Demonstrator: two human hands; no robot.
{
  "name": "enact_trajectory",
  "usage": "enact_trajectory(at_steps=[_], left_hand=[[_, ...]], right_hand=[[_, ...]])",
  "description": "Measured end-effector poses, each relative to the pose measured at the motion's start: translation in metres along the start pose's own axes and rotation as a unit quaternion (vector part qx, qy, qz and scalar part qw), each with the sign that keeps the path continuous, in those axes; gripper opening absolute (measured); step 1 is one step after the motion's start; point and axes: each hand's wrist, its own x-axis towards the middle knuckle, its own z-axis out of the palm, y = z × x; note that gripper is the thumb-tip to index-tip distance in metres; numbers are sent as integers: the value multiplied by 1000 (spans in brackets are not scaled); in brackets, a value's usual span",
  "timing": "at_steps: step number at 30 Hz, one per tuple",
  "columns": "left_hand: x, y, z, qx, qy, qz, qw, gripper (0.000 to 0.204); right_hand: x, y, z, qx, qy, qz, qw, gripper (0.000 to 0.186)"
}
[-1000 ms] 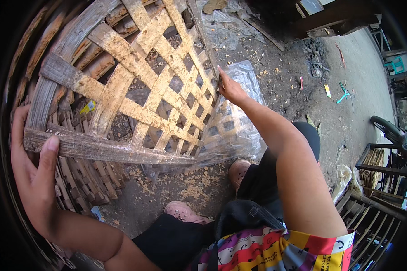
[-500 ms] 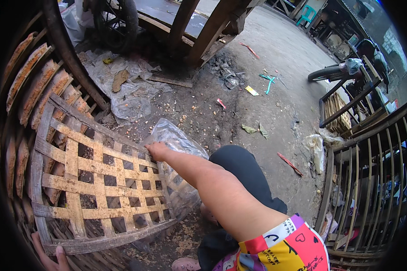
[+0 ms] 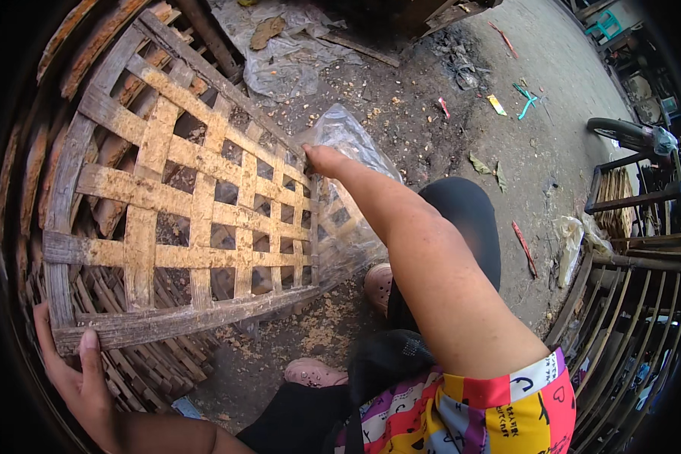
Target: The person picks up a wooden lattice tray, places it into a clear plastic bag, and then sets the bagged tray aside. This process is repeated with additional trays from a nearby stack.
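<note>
Woven bamboo panel [image 3: 181, 219] fills the left half of the view, tilted, w/ its near edge low and its far corner up toward the top. Flat pale strips cross in an open lattice, dusty yellow on top, framed by greyer, rougher slats; square gaps show more wood beneath.

Left hand [image 3: 79, 374] clasps the near-left corner: thumb lies on top of the grey edge slat, fingers wrap under it, so it's holding the panel. Right hand [image 3: 321, 159] reaches far out on a straight arm to the far-right edge of the panel; fingers curl down over the rim, right where a clear plastic bag [image 3: 348, 189] bunches against it. Can't tell if that hand pinches the bag, the rim or both.

Near bottom: person's bright patterned shirt [image 3: 477, 412], dark trousers, and two pinkish shoes [image 3: 378, 284] on the ground just right of the panel.

Under the panel sits a stack of similar slatted pieces [image 3: 151, 363], edges fanning out at near left.

Ground is bare packed dirt [image 3: 446, 129] w/ sawdust and wood crumbs near the feet, outdoors, daylight. Farther out: crumpled grey plastic sheet [image 3: 287, 57] w/ a dry leaf on it, small coloured litter scraps, green one [image 3: 526, 98] incl. Right side: curved dark bamboo frame [image 3: 628, 325] of bars, near to mid.
</note>
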Motion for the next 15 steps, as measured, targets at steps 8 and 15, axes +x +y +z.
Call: enact_trajectory(at_steps=[8, 15], left_hand=[[3, -2, 9, 3, 70, 50, 996, 48], [2, -7, 3, 31, 49, 50, 997, 47]], right_hand=[[-11, 4, -13, -33, -52, -8, 998, 50], [-39, -8, -37, -207, -60, -13, 976, 44]])
